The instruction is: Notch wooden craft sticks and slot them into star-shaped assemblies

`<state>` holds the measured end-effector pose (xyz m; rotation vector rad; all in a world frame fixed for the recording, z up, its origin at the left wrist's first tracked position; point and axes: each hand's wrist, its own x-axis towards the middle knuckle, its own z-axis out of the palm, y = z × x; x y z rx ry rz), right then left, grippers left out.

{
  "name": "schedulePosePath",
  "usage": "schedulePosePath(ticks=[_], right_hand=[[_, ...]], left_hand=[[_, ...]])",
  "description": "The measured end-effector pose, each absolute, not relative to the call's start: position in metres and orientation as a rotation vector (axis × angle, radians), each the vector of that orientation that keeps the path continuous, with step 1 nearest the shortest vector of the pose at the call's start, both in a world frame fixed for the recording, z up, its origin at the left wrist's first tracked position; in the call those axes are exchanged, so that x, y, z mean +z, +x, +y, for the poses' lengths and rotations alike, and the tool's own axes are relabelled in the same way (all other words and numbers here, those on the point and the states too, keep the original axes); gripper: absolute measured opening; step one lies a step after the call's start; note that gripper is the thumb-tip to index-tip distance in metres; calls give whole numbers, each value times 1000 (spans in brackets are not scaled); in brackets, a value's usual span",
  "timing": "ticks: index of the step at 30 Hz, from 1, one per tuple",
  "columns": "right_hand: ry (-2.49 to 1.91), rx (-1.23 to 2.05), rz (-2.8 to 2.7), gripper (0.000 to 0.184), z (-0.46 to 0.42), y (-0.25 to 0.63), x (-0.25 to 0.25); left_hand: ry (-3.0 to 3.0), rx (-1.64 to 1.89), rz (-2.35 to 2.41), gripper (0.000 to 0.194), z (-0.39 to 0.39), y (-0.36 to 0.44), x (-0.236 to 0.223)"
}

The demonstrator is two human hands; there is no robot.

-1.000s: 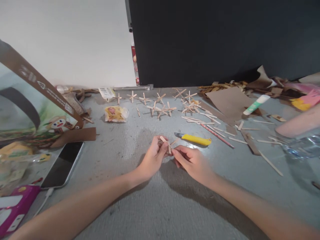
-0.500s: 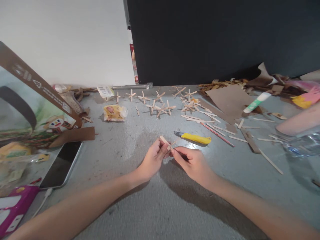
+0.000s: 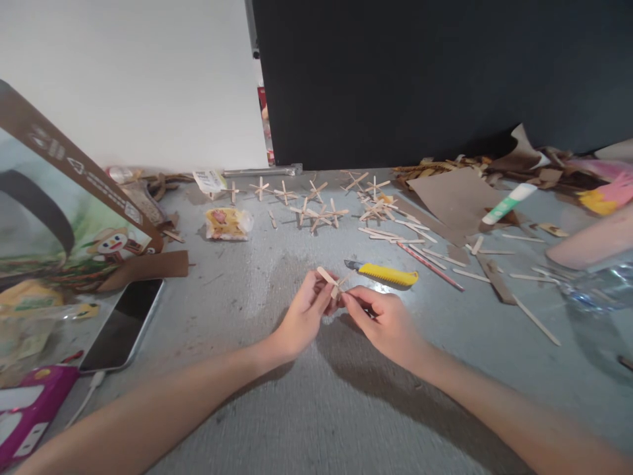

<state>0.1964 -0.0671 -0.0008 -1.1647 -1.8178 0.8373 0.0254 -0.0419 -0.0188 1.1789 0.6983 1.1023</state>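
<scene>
Both my hands meet at the middle of a grey floor surface (image 3: pixel 316 409). My left hand (image 3: pixel 302 315) pinches a small cross of short wooden sticks (image 3: pixel 330 281) between thumb and fingers. My right hand (image 3: pixel 386 322) has its fingers curled and pinches the same stick piece from the right side. Just beyond my hands lies a yellow utility knife (image 3: pixel 383 273). Farther back, several finished stick crosses (image 3: pixel 316 212) lie in a loose row, with loose sticks (image 3: pixel 395 234) beside them.
A phone (image 3: pixel 123 324) lies at the left beside a printed bag (image 3: pixel 64 218) and a pink box (image 3: pixel 27 412). A snack packet (image 3: pixel 228 223), a red pencil (image 3: pixel 429 267), a green-white glue tube (image 3: pixel 508 203), brown card scraps (image 3: pixel 455 201) and a clear plastic bottle (image 3: pixel 601 290) surround the area. A dark panel (image 3: pixel 435 72) stands behind.
My hands have stayed almost in place, shifting only slightly while working the stick cross between the fingertips. Nothing else has moved.
</scene>
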Motion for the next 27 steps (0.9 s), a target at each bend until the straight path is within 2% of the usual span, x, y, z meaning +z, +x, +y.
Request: schedulePosePath(ticks=[5, 12, 19, 27], right_hand=[[-1144, 923, -1747, 35, -64, 199, -2], [-1063, 1062, -1753, 37, -58, 206, -4], [-930, 1261, -1722, 48, -50, 214, -2], [-788, 1558, -1509, 48, -47, 208, -14]], left_hand=[[987, 1016, 579, 39, -37, 21, -15], [883, 899, 526, 24, -29, 15, -6], [845, 830, 550, 34, -24, 14, -7], [873, 854, 591, 38, -25, 13, -11]])
